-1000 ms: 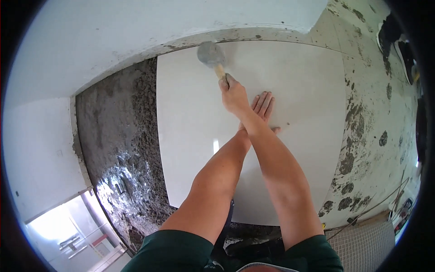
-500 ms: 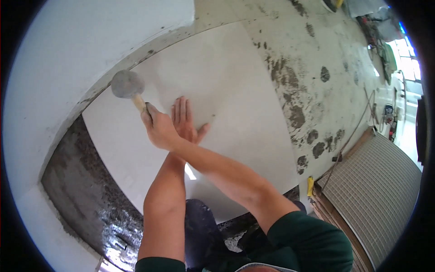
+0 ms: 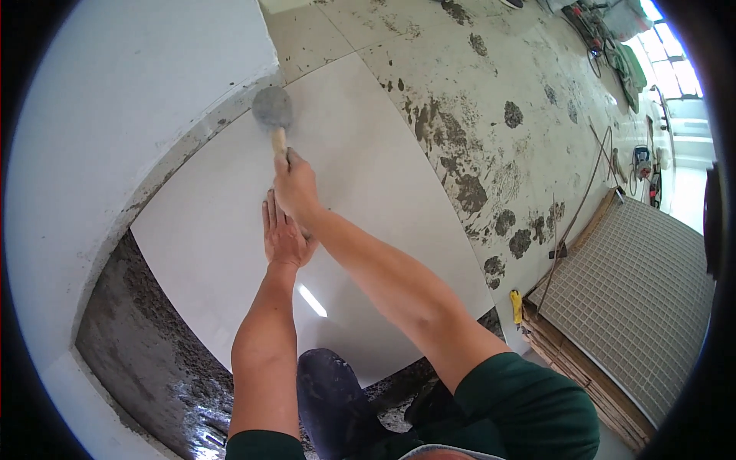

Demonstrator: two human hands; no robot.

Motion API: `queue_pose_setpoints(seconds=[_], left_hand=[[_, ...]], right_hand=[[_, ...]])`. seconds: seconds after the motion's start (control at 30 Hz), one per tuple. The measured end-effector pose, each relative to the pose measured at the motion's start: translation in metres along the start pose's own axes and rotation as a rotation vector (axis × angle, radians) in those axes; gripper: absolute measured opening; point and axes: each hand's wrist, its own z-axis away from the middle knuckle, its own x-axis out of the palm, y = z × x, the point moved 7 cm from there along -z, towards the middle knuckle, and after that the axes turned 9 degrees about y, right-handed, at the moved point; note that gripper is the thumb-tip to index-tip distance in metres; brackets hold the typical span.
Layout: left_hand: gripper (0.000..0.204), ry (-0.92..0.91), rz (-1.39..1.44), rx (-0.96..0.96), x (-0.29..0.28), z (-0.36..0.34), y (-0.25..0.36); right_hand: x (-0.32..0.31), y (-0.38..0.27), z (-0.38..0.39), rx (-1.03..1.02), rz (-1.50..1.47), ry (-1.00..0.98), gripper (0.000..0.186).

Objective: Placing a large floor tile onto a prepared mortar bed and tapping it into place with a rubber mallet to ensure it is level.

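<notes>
Right hand point(image 3: 296, 184) is wrapped around the pale handle point(image 3: 279, 141) of a mallet point(image 3: 274, 116), whose gray head point(image 3: 271, 104) is over the tile's edge beside the wall point(image 3: 169, 92); I cannot tell whether it touches. Left hand point(image 3: 284, 239) lies flat, palm down and fingers straight, on the large white tile point(image 3: 376, 161), with dark mortar point(image 3: 142, 299) along 1 side. That tile looks stiff and is probably heavy, slick where it shines, and brittle at its 4 corners; it would want 2 hands under opposite edges, since its smooth face offers only a flat palm-press. The mallet is likely head-heavy, its head firm with slight give, so the handle is the place to grip, fingers fully closed.
</notes>
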Motion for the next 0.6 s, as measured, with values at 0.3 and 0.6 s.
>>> queue_pose_setpoints(seconds=[0.3,0.6], left_hand=[[0.106,0.149,0.186,-0.011,-0.009,0.01,-0.013],[0.105,0.375,0.139,0.181,0.022,-0.01,-0.016]], right_hand=[[-0.122,0.048,0.04,-0.435,0.469,-0.168,0.058],[-0.223,0.139,0.095,-0.795,1.08,-0.47,0.089]])
